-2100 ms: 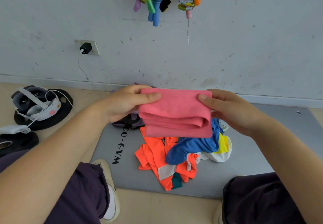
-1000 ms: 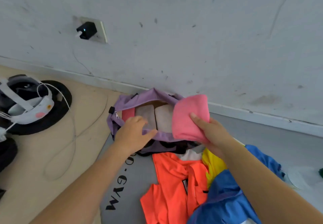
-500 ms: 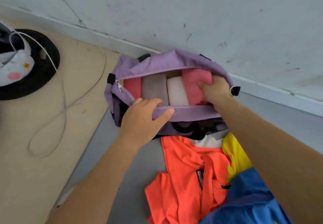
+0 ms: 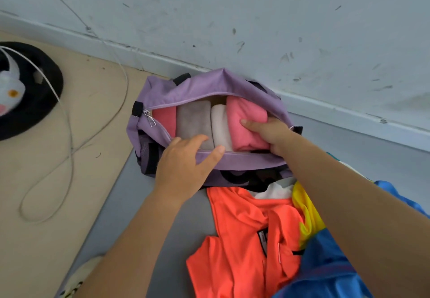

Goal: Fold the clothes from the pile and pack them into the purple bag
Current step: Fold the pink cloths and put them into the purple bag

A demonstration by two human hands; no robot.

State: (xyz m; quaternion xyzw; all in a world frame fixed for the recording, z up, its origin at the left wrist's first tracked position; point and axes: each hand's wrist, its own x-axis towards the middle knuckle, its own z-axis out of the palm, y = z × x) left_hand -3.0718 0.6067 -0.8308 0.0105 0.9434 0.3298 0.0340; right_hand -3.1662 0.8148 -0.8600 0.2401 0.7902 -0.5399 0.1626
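Observation:
The purple bag (image 4: 200,88) lies open against the wall, zipper pulled back at its left end. Inside stand folded pieces side by side: a coral one, a grey one (image 4: 194,121) and a white one (image 4: 220,123). The folded pink cloth (image 4: 244,118) sits at the bag's right end. My right hand (image 4: 270,135) grips it from the right, thumb across its front. My left hand (image 4: 186,160) holds the bag's near rim down, fingers inside the opening. The pile lies in front of the bag: an orange shirt (image 4: 242,239), a yellow piece (image 4: 307,214) and a blue garment (image 4: 325,269).
A grey mat (image 4: 139,195) lies under the bag and pile. On the tan floor to the left are a black round object (image 4: 35,88) with a white headset on it and a looping white cable (image 4: 67,135). A shoe (image 4: 81,274) shows at the bottom left.
I lifted the folded pink cloth off my lap, carried it to the bag and pushed it into the right end. My left hand took the bag's near rim.

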